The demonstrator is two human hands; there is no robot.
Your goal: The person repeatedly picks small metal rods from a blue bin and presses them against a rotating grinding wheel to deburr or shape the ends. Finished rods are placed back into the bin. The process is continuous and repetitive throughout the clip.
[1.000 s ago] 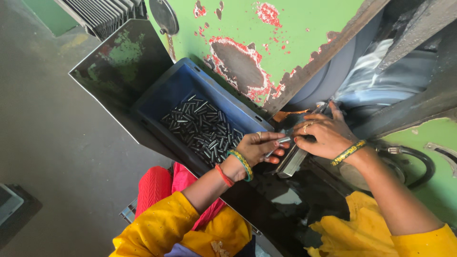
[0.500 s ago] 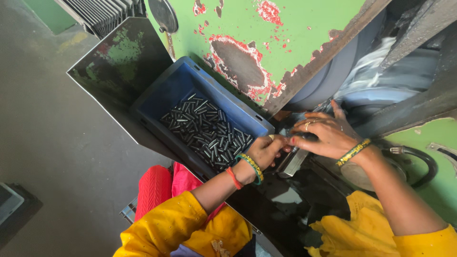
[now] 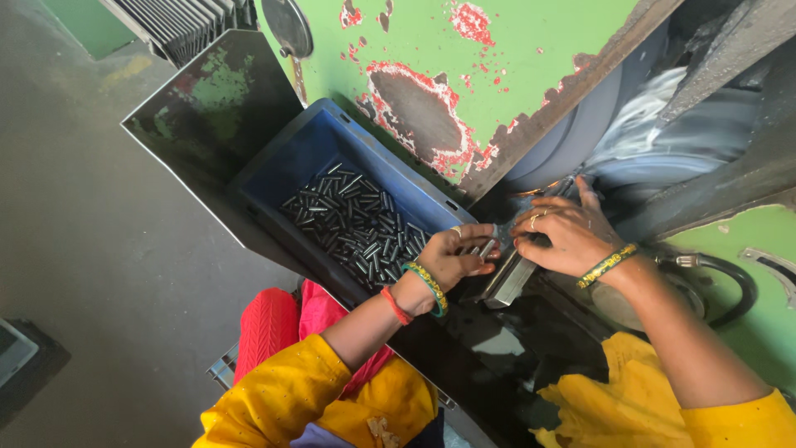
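Now curling the left hand [image 3: 454, 257] half shut, pinching a few small steel pins [image 3: 486, 246] at the fingertips, just beside the blue plastic bin [image 3: 308, 149]. Pressing the right hand [image 3: 565, 235] flat, fingers spread and gripping nothing, onto the metal guide rail [image 3: 507, 280] close to the grey grinding wheel [image 3: 580, 137]. Holding many more shiny cylindrical pins [image 3: 356, 228] loose in the bin, against chipped green machine paint [image 3: 497, 58].

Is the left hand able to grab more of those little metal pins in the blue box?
Probably yes. The left hand is right at the blue box edge, and the metal pins lie uncovered.
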